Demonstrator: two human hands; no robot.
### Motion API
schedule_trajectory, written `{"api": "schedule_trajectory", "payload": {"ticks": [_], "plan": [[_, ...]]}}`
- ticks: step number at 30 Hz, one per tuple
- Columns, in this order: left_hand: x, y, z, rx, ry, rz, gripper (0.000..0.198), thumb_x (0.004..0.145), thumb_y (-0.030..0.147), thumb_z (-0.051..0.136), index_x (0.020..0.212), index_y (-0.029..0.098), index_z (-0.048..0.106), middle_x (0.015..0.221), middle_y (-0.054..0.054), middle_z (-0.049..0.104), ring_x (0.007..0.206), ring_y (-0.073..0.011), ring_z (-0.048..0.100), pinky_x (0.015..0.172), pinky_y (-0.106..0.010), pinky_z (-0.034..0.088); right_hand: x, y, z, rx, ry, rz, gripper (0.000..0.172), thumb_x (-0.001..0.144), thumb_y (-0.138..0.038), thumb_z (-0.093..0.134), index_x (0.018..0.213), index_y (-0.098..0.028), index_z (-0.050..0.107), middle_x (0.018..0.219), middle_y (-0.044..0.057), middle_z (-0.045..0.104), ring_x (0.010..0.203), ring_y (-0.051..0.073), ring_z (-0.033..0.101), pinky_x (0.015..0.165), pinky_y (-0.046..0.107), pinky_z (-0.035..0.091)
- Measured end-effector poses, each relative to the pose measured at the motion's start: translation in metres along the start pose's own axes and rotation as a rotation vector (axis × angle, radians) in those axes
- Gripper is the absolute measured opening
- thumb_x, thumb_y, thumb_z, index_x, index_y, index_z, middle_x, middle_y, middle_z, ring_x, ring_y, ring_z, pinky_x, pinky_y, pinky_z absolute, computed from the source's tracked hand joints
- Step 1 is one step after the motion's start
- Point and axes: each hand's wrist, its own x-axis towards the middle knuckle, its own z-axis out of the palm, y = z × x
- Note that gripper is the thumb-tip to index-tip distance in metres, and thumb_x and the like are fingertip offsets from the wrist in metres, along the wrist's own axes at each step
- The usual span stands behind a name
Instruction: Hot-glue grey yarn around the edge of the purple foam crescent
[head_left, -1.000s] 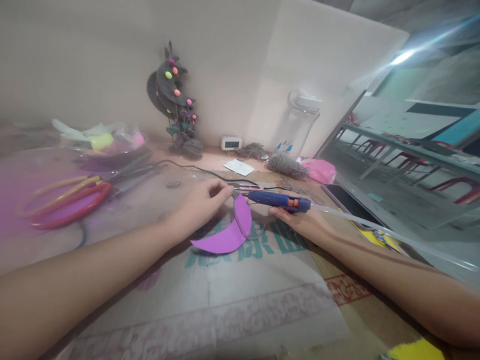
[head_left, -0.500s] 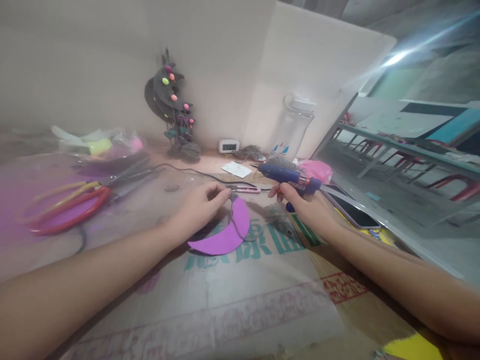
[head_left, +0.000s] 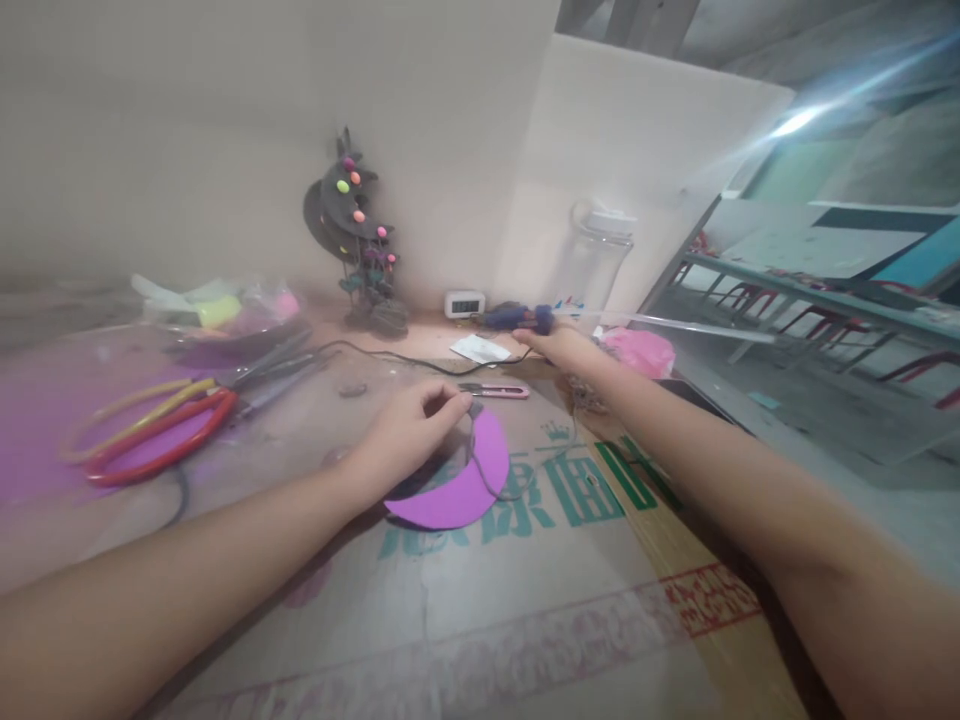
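A plain, pale wall stands across the far side of a table covered with printed cardboard; the wall's right part is lighter, and it ends at a slanting edge. Beyond that edge, on the right, a larger room opens out. Its floor is grey. A long grey bench runs across it, with red stools beneath. Farther back is a pale green patch. High on the right, a white light glares in a long, slanting streak.
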Motion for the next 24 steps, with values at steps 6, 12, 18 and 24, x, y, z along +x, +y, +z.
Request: {"api": "schedule_trajectory", "payload": {"ticks": [6, 12, 18, 24], "plan": [[-0.001, 0.004, -0.001, 0.010, -0.035, -0.008, 0.031, 0.086, 0.048, 0.052, 0.078, 0.019, 0.060, 0.062, 0.001, 0.060, 0.046, -0.0113, 0.044, 0.043, -0.022, 0.033, 0.014, 0.015, 0.022, -0.028, -0.037, -0.006, 0.038, 0.086, -0.044, 0.060, 0.098, -0.009, 0.070, 0.097, 0.015, 0.073, 0.089, 0.024, 0.067, 0.080, 0.031, 0.049], [-0.002, 0.003, -0.001, 0.005, -0.039, -0.004, 0.030, 0.087, 0.047, 0.052, 0.079, 0.019, 0.059, 0.062, 0.002, 0.060, 0.047, -0.0106, 0.044, 0.044, -0.021, 0.033, 0.006, 0.014, 0.012, -0.074, -0.047, -0.022, 0.039, 0.088, -0.043, 0.058, 0.106, -0.010, 0.068, 0.103, 0.014, 0.072, 0.093, 0.024, 0.067, 0.083, 0.031, 0.048], [-0.001, 0.003, -0.001, 0.000, -0.042, -0.003, 0.030, 0.086, 0.047, 0.052, 0.077, 0.019, 0.058, 0.060, 0.002, 0.060, 0.046, -0.0113, 0.045, 0.045, -0.023, 0.033, -0.027, 0.011, -0.003, -0.146, 0.025, -0.103, 0.042, 0.089, -0.043, 0.056, 0.117, -0.011, 0.062, 0.117, 0.017, 0.067, 0.106, 0.030, 0.061, 0.090, 0.039, 0.044], [-0.002, 0.004, -0.002, 0.022, -0.002, 0.042, 0.031, 0.088, 0.047, 0.050, 0.077, 0.020, 0.058, 0.063, 0.001, 0.060, 0.055, -0.0140, 0.051, 0.052, -0.024, 0.037, -0.093, -0.024, -0.016, -0.056, 0.121, -0.218, 0.025, 0.089, -0.040, 0.054, 0.098, -0.018, 0.058, 0.098, 0.009, 0.066, 0.090, 0.023, 0.060, 0.081, 0.035, 0.045]]}}
